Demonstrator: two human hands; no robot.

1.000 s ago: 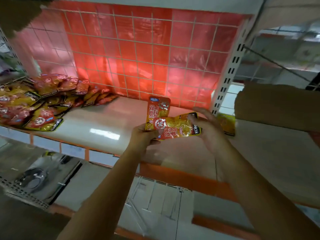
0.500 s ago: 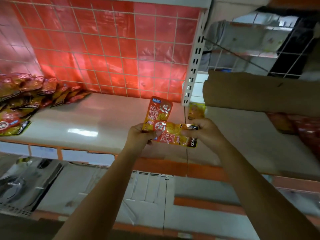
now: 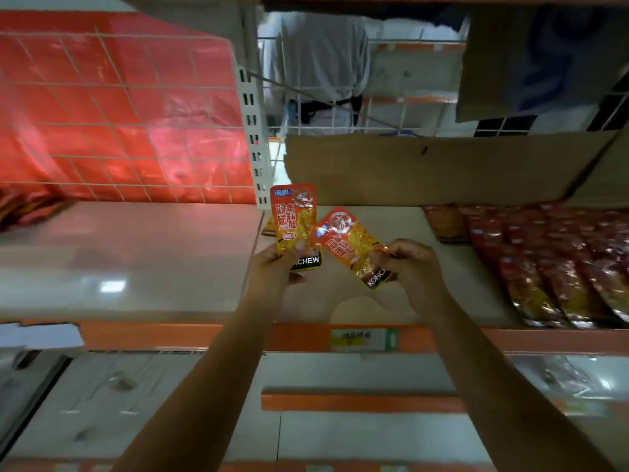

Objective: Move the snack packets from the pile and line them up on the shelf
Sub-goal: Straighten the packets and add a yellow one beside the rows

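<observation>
Packets: two held up in front of the shelf (image 3: 136,253), one in each hand. Left packet (image 3: 295,219) upright, orange and yellow, with a black band reading "CHEW" at the bottom. Left hand (image 3: 275,270) closed round its lower end, thumb pressed across the front, other fingers behind and out of sight. Right packet (image 3: 350,243) tilted, top leaning to the left, bottom corner with black band pointing down to the right. Right hand (image 3: 412,267) curled tight, pinching the lower right edge of this packet between thumb and fingertips. Upper corner of the right packet just beside the left packet; touching or not, cannot tell.

Both hands above the front part of the shelf, near the white slotted post (image 3: 253,131) that divides two bays. Just behind the left packet, another small packet (image 3: 269,228) lying on the shelf, mostly hidden. On the right side of the shelf, a row (image 3: 551,264) of red and gold packets lying flat side by side, blurred. At the far left edge, part of the pile (image 3: 23,206), also blurred. Behind the left bay, red sheet (image 3: 119,114) behind a wire grid. Behind the right bay, brown cardboard (image 3: 442,168) standing along the back. Orange front rail (image 3: 170,337) with a green and yellow label (image 3: 362,338) below the hands.
</observation>
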